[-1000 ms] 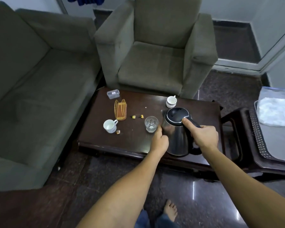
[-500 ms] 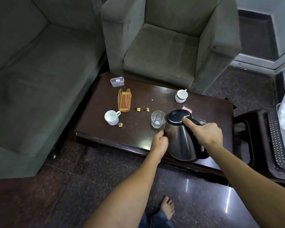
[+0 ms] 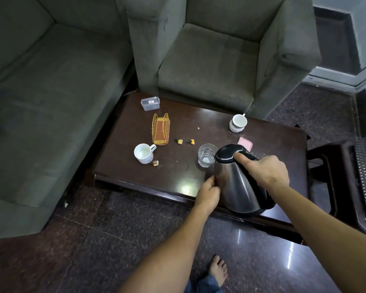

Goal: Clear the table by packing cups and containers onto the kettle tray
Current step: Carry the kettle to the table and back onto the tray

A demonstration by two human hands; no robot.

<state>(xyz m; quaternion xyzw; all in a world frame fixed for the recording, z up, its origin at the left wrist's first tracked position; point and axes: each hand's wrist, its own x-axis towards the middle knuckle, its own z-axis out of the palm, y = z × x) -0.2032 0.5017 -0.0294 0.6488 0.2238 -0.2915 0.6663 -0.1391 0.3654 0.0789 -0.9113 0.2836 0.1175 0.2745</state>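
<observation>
A low dark wooden desk (image 3: 173, 176) with a glossy top stands on a speckled stone floor (image 3: 114, 240), with a grey-green sofa (image 3: 51, 102) along its left side and a matching armchair (image 3: 209, 66) at its far edge. To the right stands a dark wooden stand (image 3: 334, 178) with a mesh top.

A steel kettle (image 3: 237, 187) with a black lid is at the desk's near right edge, tilted a little to the left. The right hand (image 3: 266, 172) grips its handle, fingers wrapped round it and the thumb laid forward onto the lid. The left hand (image 3: 207, 194) is at the kettle's left side with the thumb against the steel wall. Its fingers are curled under, and it cannot be told whether they hold anything.

An empty drinking glass (image 3: 207, 155) stands just beside the kettle's lid. A pink flat object (image 3: 245, 143) shows partly behind the lid. A white mug (image 3: 143, 153) stands on the left part of the desk, and a white cup (image 3: 238, 123) near the far right edge. A clear plastic container (image 3: 150, 103) sits at the far left corner, with a yellow wire holder (image 3: 161, 131) just in front of it. Small orange wrappers (image 3: 179, 141) lie scattered between the holder and the glass.

A bare foot (image 3: 219, 269) rests on the floor below.
</observation>
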